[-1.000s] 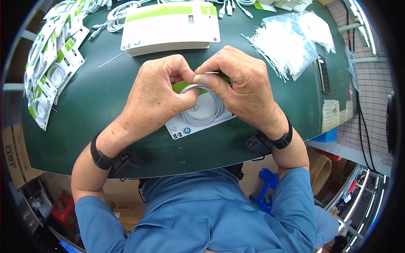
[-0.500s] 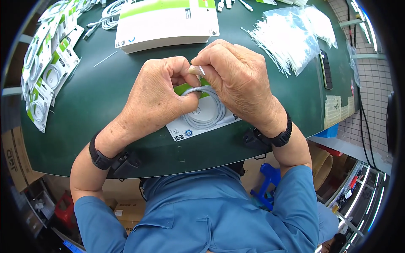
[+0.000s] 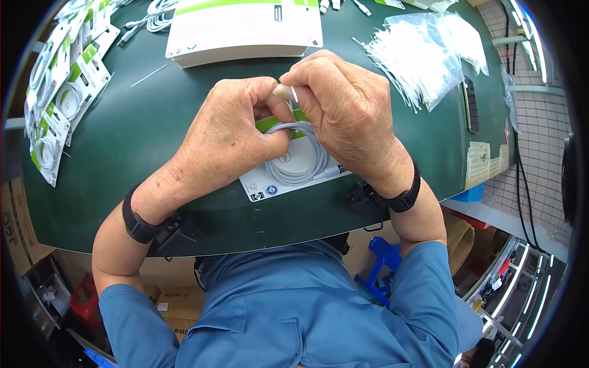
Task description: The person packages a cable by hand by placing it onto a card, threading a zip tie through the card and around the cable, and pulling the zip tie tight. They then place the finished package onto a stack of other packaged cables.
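A coiled white cable [image 3: 322, 161] lies against a white and green backing card [image 3: 270, 185] close to the table's front edge. My left hand [image 3: 230, 126] is closed at the upper left of the coil, its thumb on the cable and its fingers curled behind. In a pinch, my right hand [image 3: 356, 107] grips a thin white cable tie [image 3: 295, 94], whose short end shows between the fingers. The fingertips of both hands meet above the coil; the rest of the tie is hidden by them.
Beyond my hands stands a stack of white and green cards [image 3: 245, 34]. Carded cables [image 3: 70, 98] pile up at the left, near a loose cable tie [image 3: 149, 75]. At the right are a bag of white cable ties [image 3: 423, 61] and a phone [image 3: 470, 105].
Both hands keep nearly the same grip over the coil, with the fingertips shifting only slightly. The whole view has moved a little, so the table sits slightly higher and further left.
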Available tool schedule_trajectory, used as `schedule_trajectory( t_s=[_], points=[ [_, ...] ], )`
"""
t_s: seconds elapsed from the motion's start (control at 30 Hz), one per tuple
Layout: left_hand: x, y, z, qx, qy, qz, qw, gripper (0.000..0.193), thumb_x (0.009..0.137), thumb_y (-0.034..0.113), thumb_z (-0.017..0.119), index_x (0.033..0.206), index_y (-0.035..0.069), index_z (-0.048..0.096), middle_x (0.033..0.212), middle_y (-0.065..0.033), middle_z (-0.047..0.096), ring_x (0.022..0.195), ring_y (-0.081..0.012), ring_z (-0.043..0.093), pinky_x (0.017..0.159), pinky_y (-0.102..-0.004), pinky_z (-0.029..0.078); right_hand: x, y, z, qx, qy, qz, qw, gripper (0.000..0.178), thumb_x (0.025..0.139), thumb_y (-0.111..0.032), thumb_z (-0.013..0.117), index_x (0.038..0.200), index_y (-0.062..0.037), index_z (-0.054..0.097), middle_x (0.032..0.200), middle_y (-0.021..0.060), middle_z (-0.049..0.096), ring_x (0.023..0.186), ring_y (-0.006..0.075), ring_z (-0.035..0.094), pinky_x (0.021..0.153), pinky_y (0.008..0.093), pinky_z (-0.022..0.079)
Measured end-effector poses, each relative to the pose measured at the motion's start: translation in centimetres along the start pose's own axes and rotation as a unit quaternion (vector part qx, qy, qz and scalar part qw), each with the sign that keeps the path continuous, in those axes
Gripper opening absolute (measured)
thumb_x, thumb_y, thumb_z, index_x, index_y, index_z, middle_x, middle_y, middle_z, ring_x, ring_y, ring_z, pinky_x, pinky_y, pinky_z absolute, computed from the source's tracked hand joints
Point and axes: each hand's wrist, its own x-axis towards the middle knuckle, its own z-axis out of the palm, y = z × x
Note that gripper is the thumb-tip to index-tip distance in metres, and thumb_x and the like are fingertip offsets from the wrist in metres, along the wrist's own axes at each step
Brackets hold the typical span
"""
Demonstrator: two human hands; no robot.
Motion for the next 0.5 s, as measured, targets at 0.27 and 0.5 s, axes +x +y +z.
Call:
schedule_trajectory(
  t_s=[0.27, 0.5],
  points=[
    [0.1, -0.6, 0.0, -0.016, 0.005, 0.011, 1.000, 0.011, 0.071, -0.005, 0.066, 0.082, -0.004, 0.062, 0.077, -0.0061, 0.065, 0.077, -0.0088, 0.063, 0.076, -0.0258, 0.055, -0.1, -0.2, 0.0, 0.086, 0.004, 0.060, 0.994, 0.013, 0.081, -0.009, 0.074, 0.091, -0.0080, 0.066, 0.079, 0.0034, 0.063, 0.064, 0.0224, 0.063, 0.057, 0.0335, 0.051],
    [0.0, 0.3, -0.4, -0.020, -0.005, 0.002, 1.000, 0.013, 0.074, -0.005, 0.068, 0.086, -0.002, 0.063, 0.081, -0.0039, 0.066, 0.081, -0.0069, 0.063, 0.078, -0.0239, 0.055, 0.4, -1.0, -2.5, 0.107, -0.065, 0.014, 0.992, 0.028, 0.078, 0.004, 0.075, 0.105, -0.0041, 0.075, 0.080, 0.0077, 0.065, 0.072, 0.0201, 0.067, 0.062, 0.0301, 0.053]
  ],
)
